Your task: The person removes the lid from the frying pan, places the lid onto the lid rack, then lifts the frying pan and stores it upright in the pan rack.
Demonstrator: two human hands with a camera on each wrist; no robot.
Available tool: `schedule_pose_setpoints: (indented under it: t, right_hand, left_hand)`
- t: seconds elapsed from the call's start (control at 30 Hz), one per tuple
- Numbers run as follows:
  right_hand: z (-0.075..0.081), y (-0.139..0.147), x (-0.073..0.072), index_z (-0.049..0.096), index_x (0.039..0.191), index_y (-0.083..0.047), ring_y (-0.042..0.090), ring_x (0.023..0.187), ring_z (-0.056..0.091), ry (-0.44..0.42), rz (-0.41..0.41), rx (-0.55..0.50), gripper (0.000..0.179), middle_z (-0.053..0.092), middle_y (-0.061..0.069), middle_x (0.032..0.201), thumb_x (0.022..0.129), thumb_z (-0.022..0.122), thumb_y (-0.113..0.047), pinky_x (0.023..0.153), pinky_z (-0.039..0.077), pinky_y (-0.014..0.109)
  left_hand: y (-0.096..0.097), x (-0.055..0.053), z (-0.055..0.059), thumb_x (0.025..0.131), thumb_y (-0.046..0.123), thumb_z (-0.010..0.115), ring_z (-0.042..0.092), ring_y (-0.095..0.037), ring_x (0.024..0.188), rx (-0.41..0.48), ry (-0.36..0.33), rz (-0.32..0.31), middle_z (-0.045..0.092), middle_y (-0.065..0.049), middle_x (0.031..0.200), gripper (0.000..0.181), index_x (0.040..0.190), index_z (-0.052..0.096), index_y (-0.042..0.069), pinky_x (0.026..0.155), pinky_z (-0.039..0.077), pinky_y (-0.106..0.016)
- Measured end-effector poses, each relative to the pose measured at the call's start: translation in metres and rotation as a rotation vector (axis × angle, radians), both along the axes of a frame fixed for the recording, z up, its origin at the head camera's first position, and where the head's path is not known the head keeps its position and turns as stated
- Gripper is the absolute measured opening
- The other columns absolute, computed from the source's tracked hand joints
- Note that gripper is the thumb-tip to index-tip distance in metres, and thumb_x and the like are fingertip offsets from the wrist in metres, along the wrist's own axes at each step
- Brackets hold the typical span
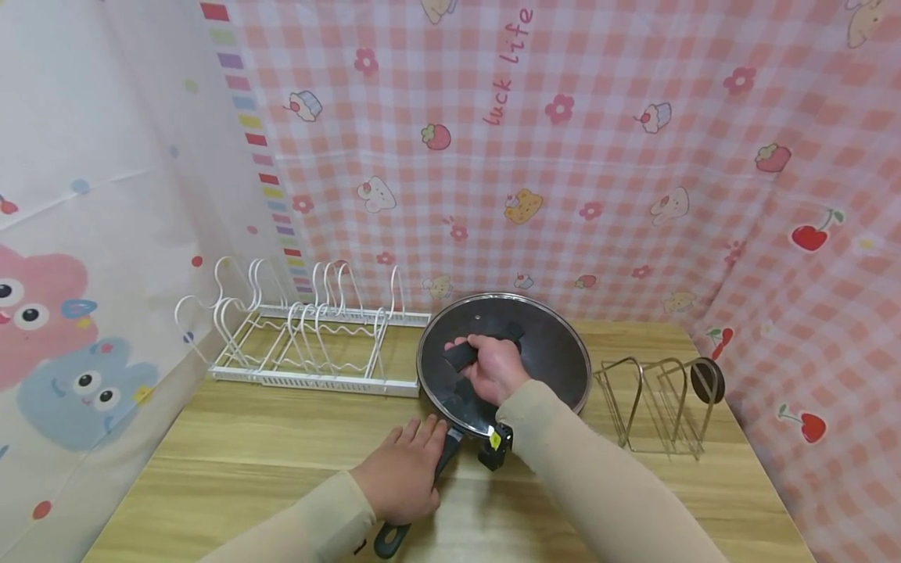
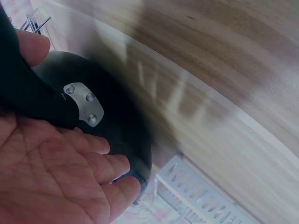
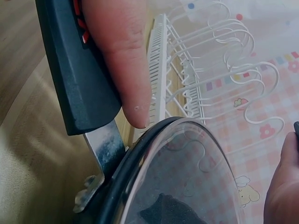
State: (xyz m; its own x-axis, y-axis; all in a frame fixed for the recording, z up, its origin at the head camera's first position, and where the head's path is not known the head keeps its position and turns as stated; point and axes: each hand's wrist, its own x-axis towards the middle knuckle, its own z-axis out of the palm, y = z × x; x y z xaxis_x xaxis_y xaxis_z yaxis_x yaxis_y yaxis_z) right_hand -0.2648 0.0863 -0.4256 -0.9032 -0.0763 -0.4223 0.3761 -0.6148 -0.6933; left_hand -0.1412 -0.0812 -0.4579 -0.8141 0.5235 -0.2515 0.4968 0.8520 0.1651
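Observation:
A dark pan with a clear glass lid (image 1: 549,336) sits on the table. My right hand (image 1: 493,366) grips the black lid knob (image 1: 461,356). The left hand (image 1: 404,473) rests over the pan's long black handle (image 1: 394,539). In the left wrist view its fingers (image 2: 110,163) are extended along one side of the handle and the thumb lies on the other. A riveted metal plate (image 2: 91,105) joins handle to pan. In the right wrist view, one finger (image 3: 133,70) lies straight along the handle (image 3: 79,79), and the lid (image 3: 182,177) covers the pan.
Left of the pan stands a white wire rack (image 1: 317,383) with looped dividers. To the right is a small bronze-coloured wire rack (image 1: 637,399) with a black round disc (image 1: 707,381) at its end. Patterned cloth (image 1: 507,172) hangs behind the wooden table (image 1: 281,446).

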Motion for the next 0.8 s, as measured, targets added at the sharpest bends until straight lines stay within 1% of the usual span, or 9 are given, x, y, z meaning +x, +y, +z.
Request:
schedule_pose_setpoints:
  t: [0.17, 0.23, 0.33, 0.47, 0.57, 0.7, 0.8]
  right_hand:
    - [-0.0003, 0.0006, -0.0017, 0.012, 0.161, 0.005, 0.039, 0.148, 0.045, -0.004, 0.007, 0.002, 0.059, 0.038, 0.024, 0.154, 0.112, 0.041, -0.007, 0.121, 0.043, 0.048]
    - [0.0001, 0.0011, -0.0019, 0.012, 0.162, 0.005, 0.038, 0.148, 0.046, -0.008, 0.006, 0.002, 0.059, 0.037, 0.024, 0.155, 0.111, 0.042, -0.007, 0.121, 0.043, 0.047]
    - [0.0009, 0.0019, -0.0023, 0.013, 0.162, 0.004, 0.037, 0.147, 0.047, -0.014, 0.003, 0.005, 0.060, 0.041, 0.023, 0.151, 0.111, 0.042, -0.007, 0.120, 0.044, 0.046]
    - [0.0013, 0.0019, -0.0035, 0.015, 0.161, 0.005, 0.037, 0.146, 0.048, -0.016, 0.002, 0.013, 0.059, 0.048, 0.019, 0.135, 0.110, 0.043, -0.007, 0.119, 0.045, 0.046]
    - [0.0012, 0.0022, -0.0041, 0.016, 0.160, 0.004, 0.036, 0.143, 0.050, -0.015, -0.005, 0.012, 0.058, 0.049, 0.016, 0.126, 0.110, 0.044, -0.007, 0.118, 0.046, 0.046]
    - [-0.0001, 0.0026, -0.0045, 0.018, 0.160, 0.004, 0.034, 0.137, 0.053, -0.006, -0.012, 0.021, 0.059, 0.052, 0.015, 0.126, 0.109, 0.045, -0.007, 0.117, 0.047, 0.045]
    - [-0.0013, 0.0029, -0.0044, 0.020, 0.160, 0.004, 0.032, 0.129, 0.058, -0.002, -0.019, 0.041, 0.058, 0.054, 0.016, 0.128, 0.109, 0.046, -0.006, 0.116, 0.048, 0.044]
  left_hand:
    - [0.0002, -0.0013, 0.0004, 0.088, 0.035, 0.068, 0.037, -0.045, 0.154, -0.002, 0.005, -0.002, 0.036, -0.022, 0.168, 0.087, 0.160, 0.036, 0.000, 0.123, 0.036, -0.059]
    - [0.0003, -0.0015, 0.0006, 0.088, 0.035, 0.068, 0.037, -0.045, 0.154, -0.002, 0.007, -0.003, 0.036, -0.023, 0.168, 0.087, 0.160, 0.036, -0.001, 0.123, 0.036, -0.059]
    - [0.0008, -0.0022, 0.0008, 0.087, 0.034, 0.068, 0.037, -0.044, 0.154, -0.001, 0.010, -0.002, 0.036, -0.023, 0.167, 0.087, 0.160, 0.036, -0.001, 0.123, 0.035, -0.059]
    - [0.0012, -0.0032, 0.0015, 0.087, 0.035, 0.068, 0.036, -0.044, 0.155, -0.003, 0.020, 0.000, 0.036, -0.023, 0.167, 0.087, 0.160, 0.037, -0.001, 0.124, 0.035, -0.058]
    - [0.0015, -0.0043, 0.0014, 0.087, 0.036, 0.069, 0.036, -0.044, 0.155, -0.009, 0.024, 0.001, 0.036, -0.023, 0.167, 0.087, 0.160, 0.037, -0.001, 0.124, 0.034, -0.058]
    - [0.0020, -0.0061, 0.0004, 0.088, 0.037, 0.069, 0.035, -0.044, 0.155, -0.015, 0.025, 0.002, 0.036, -0.023, 0.168, 0.088, 0.160, 0.036, -0.001, 0.125, 0.034, -0.058]
    - [0.0028, -0.0073, 0.0002, 0.088, 0.037, 0.069, 0.035, -0.044, 0.155, -0.021, 0.023, -0.002, 0.035, -0.023, 0.168, 0.088, 0.160, 0.036, -0.001, 0.125, 0.033, -0.058]
